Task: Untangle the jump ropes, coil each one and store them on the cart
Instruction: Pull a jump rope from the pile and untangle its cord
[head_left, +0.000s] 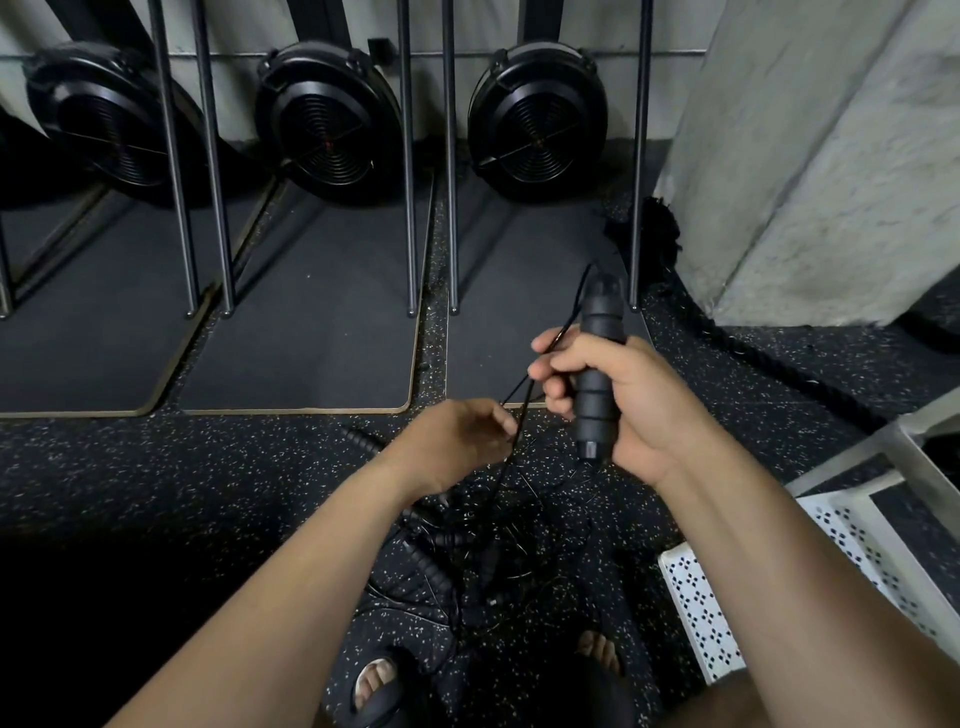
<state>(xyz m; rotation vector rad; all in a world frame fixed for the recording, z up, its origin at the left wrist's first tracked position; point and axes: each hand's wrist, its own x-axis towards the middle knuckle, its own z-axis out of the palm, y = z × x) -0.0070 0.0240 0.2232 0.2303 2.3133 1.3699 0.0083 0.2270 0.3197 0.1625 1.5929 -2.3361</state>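
The black foam handle of one jump rope stands nearly upright in the right hand, whose fingers are curled round its middle. That grip keeps one end of the rope fixed while the rest is worked free. Its thin cord leaves the handle's far tip, doubles back over the right forefinger and runs down and left to the left hand. There the fingertips are drawn together and appear to pinch the strand, likely to trace it toward the knot, though the exact contact is too dark to be sure of. Below the hands the cord drops into the tangle of ropes, which lies on the speckled rubber floor just ahead of the person's sandalled feet — several ribbed handles and loops are heaped there and none is coiled yet. The white perforated cart waits near on the right, within reach for storing. Far off — dark mats and three fan housings against the wall.
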